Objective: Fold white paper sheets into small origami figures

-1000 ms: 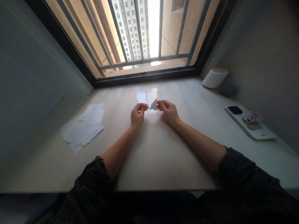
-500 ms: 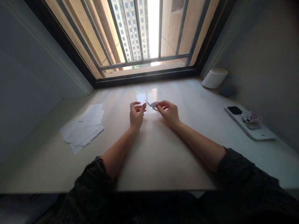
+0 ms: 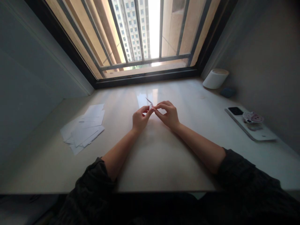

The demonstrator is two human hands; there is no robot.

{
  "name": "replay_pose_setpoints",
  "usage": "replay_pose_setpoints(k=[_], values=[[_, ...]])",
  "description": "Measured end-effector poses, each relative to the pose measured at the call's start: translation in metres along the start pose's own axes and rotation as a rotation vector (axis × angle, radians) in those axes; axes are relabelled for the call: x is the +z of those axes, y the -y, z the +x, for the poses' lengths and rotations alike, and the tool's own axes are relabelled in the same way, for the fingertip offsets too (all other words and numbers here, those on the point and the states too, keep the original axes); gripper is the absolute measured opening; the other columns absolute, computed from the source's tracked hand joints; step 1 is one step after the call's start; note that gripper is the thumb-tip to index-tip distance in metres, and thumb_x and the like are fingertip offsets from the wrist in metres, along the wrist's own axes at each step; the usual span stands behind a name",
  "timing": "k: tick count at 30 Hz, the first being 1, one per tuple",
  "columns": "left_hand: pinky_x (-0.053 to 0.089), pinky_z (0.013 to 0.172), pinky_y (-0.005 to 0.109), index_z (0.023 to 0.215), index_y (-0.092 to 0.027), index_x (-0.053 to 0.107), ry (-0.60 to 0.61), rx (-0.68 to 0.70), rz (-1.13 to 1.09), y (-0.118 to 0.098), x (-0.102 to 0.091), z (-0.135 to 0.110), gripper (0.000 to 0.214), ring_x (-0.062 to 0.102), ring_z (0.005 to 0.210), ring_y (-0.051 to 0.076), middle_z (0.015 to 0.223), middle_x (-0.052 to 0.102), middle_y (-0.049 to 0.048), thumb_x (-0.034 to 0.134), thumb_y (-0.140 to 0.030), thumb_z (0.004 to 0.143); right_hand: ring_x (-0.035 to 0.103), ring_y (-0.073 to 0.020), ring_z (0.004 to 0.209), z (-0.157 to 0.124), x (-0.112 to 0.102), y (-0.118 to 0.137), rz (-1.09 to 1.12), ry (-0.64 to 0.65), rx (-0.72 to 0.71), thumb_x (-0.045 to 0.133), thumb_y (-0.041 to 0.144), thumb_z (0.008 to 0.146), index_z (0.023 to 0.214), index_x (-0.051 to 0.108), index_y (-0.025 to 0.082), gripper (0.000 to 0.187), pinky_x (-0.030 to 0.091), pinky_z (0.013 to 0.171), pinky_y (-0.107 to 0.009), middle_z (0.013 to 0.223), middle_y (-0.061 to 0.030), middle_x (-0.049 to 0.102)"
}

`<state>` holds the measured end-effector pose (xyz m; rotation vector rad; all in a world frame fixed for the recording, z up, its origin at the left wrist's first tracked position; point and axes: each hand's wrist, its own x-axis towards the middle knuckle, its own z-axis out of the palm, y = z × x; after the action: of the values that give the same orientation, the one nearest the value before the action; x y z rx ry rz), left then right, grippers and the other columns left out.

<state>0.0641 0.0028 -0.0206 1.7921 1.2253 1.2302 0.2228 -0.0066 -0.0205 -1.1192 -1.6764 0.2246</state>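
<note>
A small folded paper figure (image 3: 149, 102), like an origami crane with a thin pointed tip, is held just above the white surface, straight in front of me. My left hand (image 3: 141, 118) pinches it from the left, thumb against its lower part. From the right, my right hand (image 3: 168, 115) grips it between thumb and forefinger, and the fingertips of both hands meet there. Most of the figure's body is hidden behind the fingers; the pointed tip sticks up toward the window.
Several loose white paper sheets (image 3: 84, 129) lie overlapping at the left. To the right rests a phone (image 3: 250, 123) with a decorated grip on its back. A white cylindrical object (image 3: 215, 78) and a small dark item (image 3: 228, 92) stand by the right wall. A barred window (image 3: 145, 75) is behind.
My left hand has moved right and closed on the paper figure, having been apart from it. The right fingers have shifted slightly, and the figure's body is now mostly covered.
</note>
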Motion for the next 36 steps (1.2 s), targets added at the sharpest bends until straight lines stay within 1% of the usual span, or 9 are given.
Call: replay_pose_setpoints(k=[8,12,17,20,23,27,30,33,36], values=[[0.048,0.066,0.027,0.096,-0.024,0.074,-0.008,-0.011,-0.043,0.003,0.002,0.002,0.035,0.068,0.081,0.019,0.089,0.074,0.0049,0.053,-0.052,0.088,0.061,-0.0183,0.078,0.001,0.0,0.001,0.102,-0.032,0.106,0.06,0.033,0.086,0.081,0.067,0.023,0.013,0.05,0.073,-0.032,0.08,-0.0036,0.069],[0.047,0.063,0.027,0.093,-0.024,0.075,-0.056,0.017,0.059,0.001,0.002,0.001,0.033,0.067,0.074,0.018,0.084,0.074,0.0053,0.054,-0.049,0.089,0.061,-0.0178,0.075,-0.001,0.002,-0.001,0.041,-0.045,0.197,0.059,0.033,0.084,0.081,0.063,0.022,0.013,0.049,0.072,-0.032,0.08,-0.0035,0.068],[0.044,0.061,0.027,0.092,-0.025,0.076,-0.049,0.086,0.16,-0.002,0.001,-0.001,0.028,0.064,0.071,0.017,0.083,0.073,0.0048,0.055,-0.044,0.089,0.063,-0.0197,0.08,-0.002,0.003,-0.003,-0.008,0.019,0.2,0.061,0.04,0.085,0.09,0.068,0.022,0.02,0.048,0.075,-0.033,0.084,-0.0044,0.071],[0.044,0.062,0.026,0.089,-0.024,0.074,-0.059,0.063,0.163,-0.002,0.001,-0.001,0.027,0.063,0.072,0.016,0.084,0.073,0.0044,0.055,-0.043,0.088,0.063,-0.0192,0.078,-0.001,0.003,-0.006,0.029,0.032,0.206,0.06,0.043,0.087,0.089,0.072,0.024,0.023,0.048,0.074,-0.032,0.083,-0.004,0.072],[0.043,0.062,0.025,0.084,-0.022,0.069,-0.07,0.01,0.242,-0.003,0.0,-0.001,0.026,0.06,0.07,0.015,0.079,0.069,0.0022,0.055,-0.043,0.088,0.061,-0.0175,0.071,0.0,0.004,-0.008,0.083,0.032,0.225,0.059,0.045,0.087,0.081,0.072,0.022,0.027,0.048,0.07,-0.031,0.081,-0.0034,0.072],[0.038,0.06,0.024,0.077,-0.021,0.06,0.008,-0.031,0.367,-0.004,-0.001,-0.001,0.026,0.053,0.063,0.013,0.07,0.061,-0.0015,0.05,-0.042,0.089,0.058,-0.0162,0.067,0.0,0.005,-0.007,0.08,0.069,0.233,0.057,0.048,0.086,0.073,0.068,0.02,0.032,0.044,0.062,-0.028,0.075,-0.0034,0.069],[0.037,0.061,0.024,0.078,-0.021,0.059,0.092,-0.009,0.333,-0.004,-0.001,-0.001,0.032,0.053,0.064,0.014,0.068,0.059,-0.0008,0.042,-0.043,0.092,0.056,-0.0152,0.065,-0.001,0.005,-0.007,0.076,0.11,0.244,0.056,0.049,0.086,0.067,0.062,0.02,0.035,0.042,0.06,-0.027,0.069,-0.0021,0.065],[0.035,0.06,0.024,0.08,-0.021,0.06,0.106,0.01,0.288,-0.003,-0.001,-0.002,0.035,0.053,0.061,0.014,0.064,0.057,-0.0006,0.038,-0.044,0.094,0.052,-0.0139,0.06,-0.001,0.004,-0.007,0.047,0.115,0.253,0.058,0.05,0.085,0.061,0.053,0.02,0.038,0.039,0.06,-0.027,0.062,0.0001,0.058],[0.034,0.059,0.024,0.081,-0.022,0.061,0.085,0.022,0.285,-0.002,0.0,-0.002,0.033,0.052,0.059,0.014,0.062,0.055,-0.0014,0.04,-0.044,0.094,0.049,-0.0132,0.058,-0.001,0.005,-0.008,0.027,0.142,0.278,0.058,0.052,0.085,0.065,0.05,0.021,0.037,0.035,0.059,-0.027,0.061,0.0015,0.055]])
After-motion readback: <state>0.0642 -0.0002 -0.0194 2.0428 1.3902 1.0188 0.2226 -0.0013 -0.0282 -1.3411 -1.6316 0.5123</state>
